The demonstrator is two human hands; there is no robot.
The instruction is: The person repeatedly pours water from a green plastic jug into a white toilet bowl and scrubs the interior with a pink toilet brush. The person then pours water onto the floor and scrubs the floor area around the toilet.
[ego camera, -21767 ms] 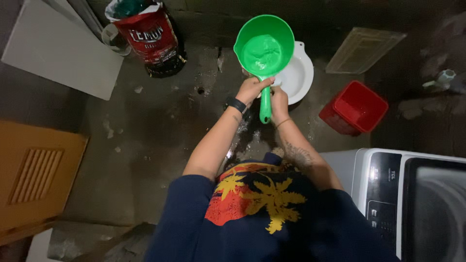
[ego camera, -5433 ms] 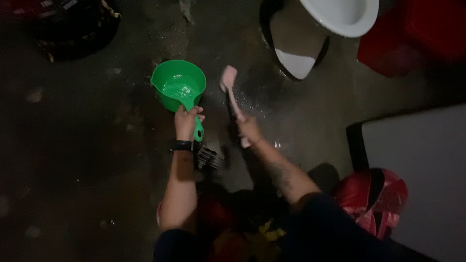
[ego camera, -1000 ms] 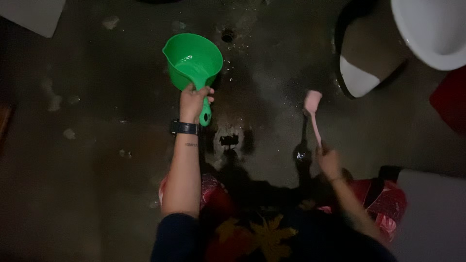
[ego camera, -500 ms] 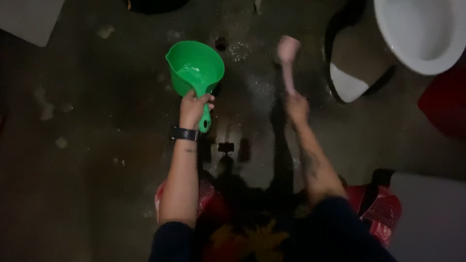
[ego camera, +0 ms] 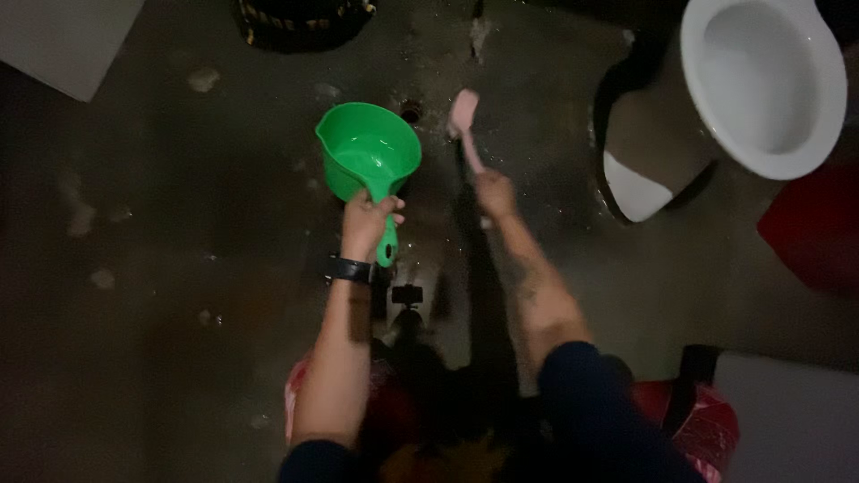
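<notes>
Wet floor (ego camera: 224, 268); left hand (ego camera: 369, 222) holds water-filled green dipper (ego camera: 369, 156).

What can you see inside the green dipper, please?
The green dipper, held by the left hand, shows a shiny patch low inside, probably a little water. Its near wall hides part of the bottom.

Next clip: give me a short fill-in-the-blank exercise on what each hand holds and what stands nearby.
1. The left hand grips the handle of a ____ dipper.
2. The right hand holds a pink ____ against the wet floor.
3. The brush head lies close to the round floor ____.
4. At upper right stands a white ____.

Missing words: green; brush; drain; toilet
</notes>
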